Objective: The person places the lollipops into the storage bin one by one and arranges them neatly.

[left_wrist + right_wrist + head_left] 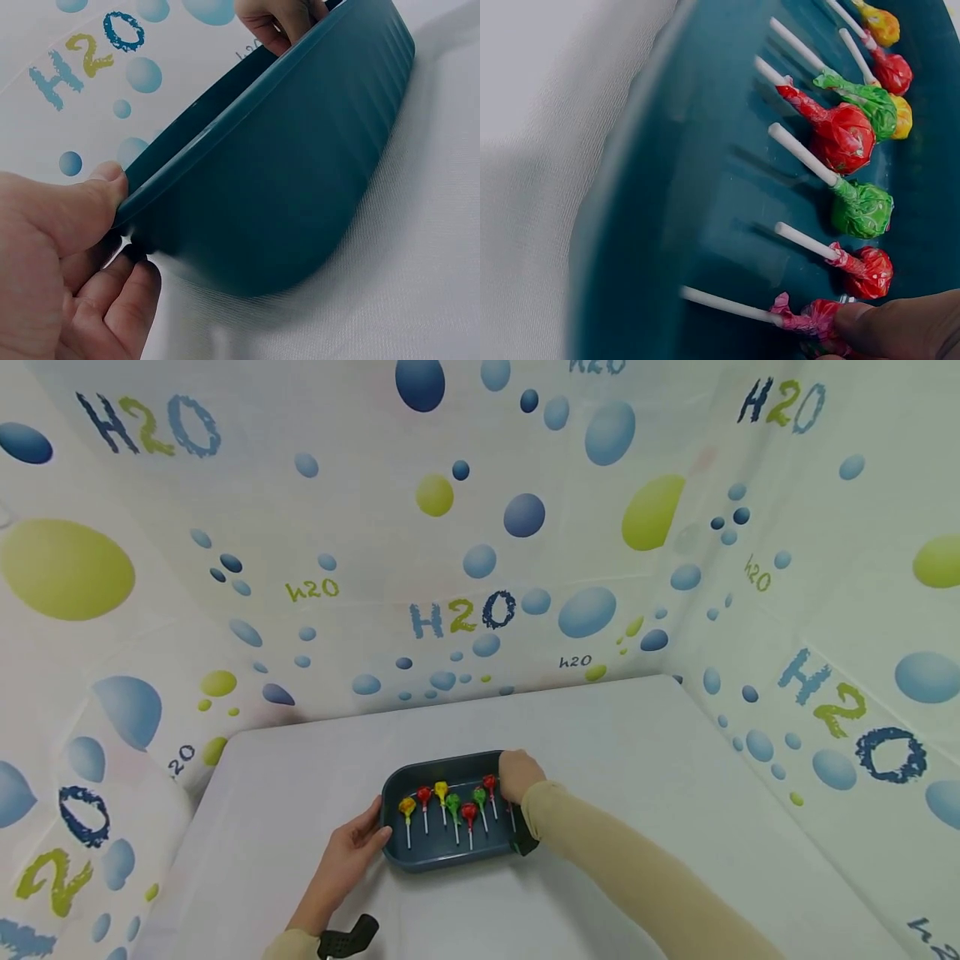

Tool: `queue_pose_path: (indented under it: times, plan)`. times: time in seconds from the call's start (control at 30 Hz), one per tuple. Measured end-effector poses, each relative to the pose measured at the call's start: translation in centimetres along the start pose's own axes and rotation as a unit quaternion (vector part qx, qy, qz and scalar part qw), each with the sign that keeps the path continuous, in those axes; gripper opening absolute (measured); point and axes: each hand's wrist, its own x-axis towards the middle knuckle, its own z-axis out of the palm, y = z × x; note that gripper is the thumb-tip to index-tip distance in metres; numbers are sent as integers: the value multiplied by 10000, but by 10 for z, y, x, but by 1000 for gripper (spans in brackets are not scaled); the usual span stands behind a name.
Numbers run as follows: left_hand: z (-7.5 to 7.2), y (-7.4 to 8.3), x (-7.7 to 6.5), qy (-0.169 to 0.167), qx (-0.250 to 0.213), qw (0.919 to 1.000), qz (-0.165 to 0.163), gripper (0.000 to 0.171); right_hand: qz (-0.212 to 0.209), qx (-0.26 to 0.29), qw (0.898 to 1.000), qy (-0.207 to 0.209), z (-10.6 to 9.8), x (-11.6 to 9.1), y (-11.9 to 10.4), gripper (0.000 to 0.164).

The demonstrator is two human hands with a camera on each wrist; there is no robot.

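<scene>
A dark teal tray (431, 865) stands on the white table, with several wrapped lollipops lying in a row inside it. Among them are a yellow lollipop (407, 807), a green lollipop (864, 210) and a red lollipop (844, 139); their white sticks point toward the near side. My left hand (352, 843) grips the tray's left end, thumb on the rim and fingers below it outside. Inside the right end, my right hand (521, 775) pinches the head of a pinkish-red lollipop (817, 313) between thumb and fingers. The fingers under that lollipop are mostly hidden.
The white tabletop (315, 777) surrounds the tray. Behind and at both sides rise white sheets (360, 527) printed with blue and green drops and "H2O" lettering. A black wrist device (348, 937) is strapped to the left wrist.
</scene>
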Motion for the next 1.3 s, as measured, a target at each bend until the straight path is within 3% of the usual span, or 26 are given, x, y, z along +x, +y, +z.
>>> queue_pose_path:
  times: [0.5, 1.07, 1.3]
  plan:
    - [-1, 1, 1, -35, -6, 10000, -13, 62, 83, 74, 9998, -138, -2, -1, -3, 7]
    - [-1, -3, 3, 51, 35, 10000, 55, 61, -262, -166, 9995, 60, -5, 2, -2, 5]
    - [0, -5, 3, 56, -43, 10000, 26, 61, -369, 67, 9993, 43, -7, 1, 4, 7]
